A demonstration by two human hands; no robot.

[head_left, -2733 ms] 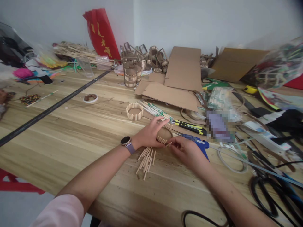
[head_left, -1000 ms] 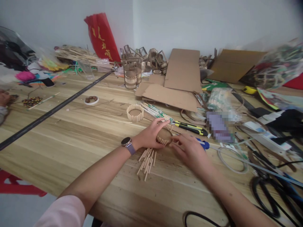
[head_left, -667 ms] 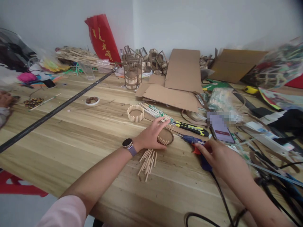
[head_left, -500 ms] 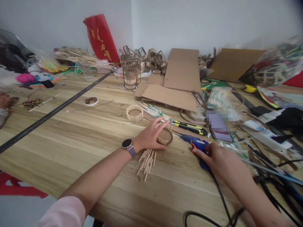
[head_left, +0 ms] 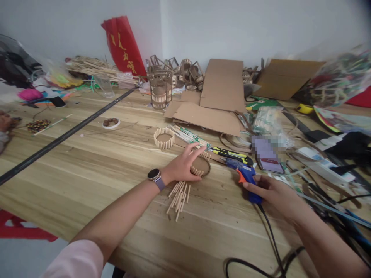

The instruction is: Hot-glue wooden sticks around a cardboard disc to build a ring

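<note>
My left hand [head_left: 181, 167], with a watch on the wrist, curls around a round cardboard disc [head_left: 201, 166] edged with short wooden sticks and holds it on the wooden table [head_left: 87, 170]. My right hand [head_left: 275, 193] grips the handle of a blue glue gun [head_left: 245, 175] with an orange trigger, lifted off the table, nozzle pointing up-left toward the disc. A pile of short cut sticks [head_left: 179, 195] lies just below my left hand.
A finished stick ring [head_left: 164, 138] sits beyond my left hand. A yellow-black utility knife [head_left: 232, 154], a phone [head_left: 268, 158], cardboard sheets [head_left: 220, 100], stick baskets [head_left: 160, 90], cables and scissors crowd the right and back. Another person's hand [head_left: 4, 121] is at the far left.
My right hand left the disc, reached right to the glue gun, took hold of it and lifted it toward the disc. My left hand stayed on the disc.
</note>
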